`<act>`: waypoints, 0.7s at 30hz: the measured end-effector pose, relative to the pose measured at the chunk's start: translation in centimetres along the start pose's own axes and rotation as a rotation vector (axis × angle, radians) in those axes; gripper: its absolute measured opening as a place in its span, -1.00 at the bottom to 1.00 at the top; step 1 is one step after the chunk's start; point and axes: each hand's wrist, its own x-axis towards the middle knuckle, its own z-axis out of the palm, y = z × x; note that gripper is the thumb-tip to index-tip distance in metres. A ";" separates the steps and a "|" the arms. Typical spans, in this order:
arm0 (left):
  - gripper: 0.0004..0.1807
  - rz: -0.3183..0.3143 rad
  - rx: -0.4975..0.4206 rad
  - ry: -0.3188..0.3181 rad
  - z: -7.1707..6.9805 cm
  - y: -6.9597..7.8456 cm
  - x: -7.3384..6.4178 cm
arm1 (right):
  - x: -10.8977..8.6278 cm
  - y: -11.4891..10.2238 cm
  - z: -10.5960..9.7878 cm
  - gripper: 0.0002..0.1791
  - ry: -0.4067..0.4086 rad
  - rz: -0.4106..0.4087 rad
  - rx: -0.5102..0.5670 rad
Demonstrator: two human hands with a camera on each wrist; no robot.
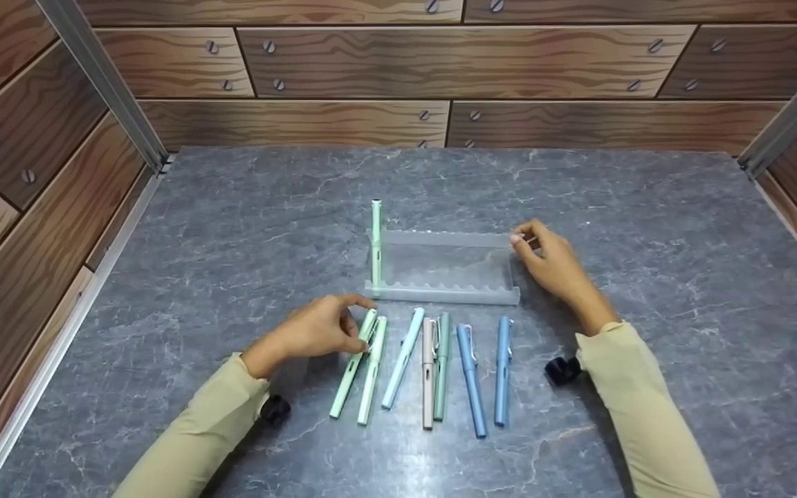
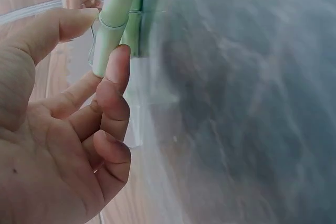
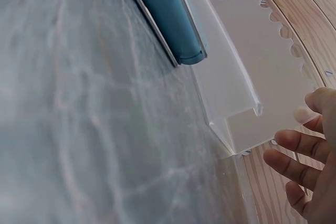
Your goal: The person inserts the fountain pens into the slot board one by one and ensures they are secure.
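My left hand pinches the leftmost light green pen near its clip end, thumb on one side and a finger on the other in the left wrist view. Close beside it lies a second light green pen. Behind the pens stands a clear plastic rack with notched edges. One light green pen lies across its left end. At the rack's far right corner, my right hand holds the edge between thumb and index finger; the right wrist view shows its other fingers loosely bent.
A row of pens lies in front of the rack: a pale blue pen, a beige pen, a dark green pen and two blue pens. All lie on a grey marbled tabletop, with wood-patterned panels behind.
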 end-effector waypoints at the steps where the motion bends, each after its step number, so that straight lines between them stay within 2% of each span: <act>1: -0.34 0.015 -0.022 -0.003 -0.1 0.0 0.0 | 0.0 0.0 0.0 -0.76 0.000 -0.002 -0.001; 6: -0.35 0.100 -0.137 -0.015 -0.5 0.2 0.2 | 0.0 0.1 0.0 -0.76 0.007 -0.009 -0.001; 13: -0.31 0.145 -0.293 -0.002 -0.7 0.6 0.4 | 0.0 0.0 0.0 -0.76 -0.001 0.002 0.006; 21: -0.31 0.171 -0.340 0.062 -1.0 1.5 1.1 | 0.1 0.0 0.1 -0.77 0.011 -0.003 0.003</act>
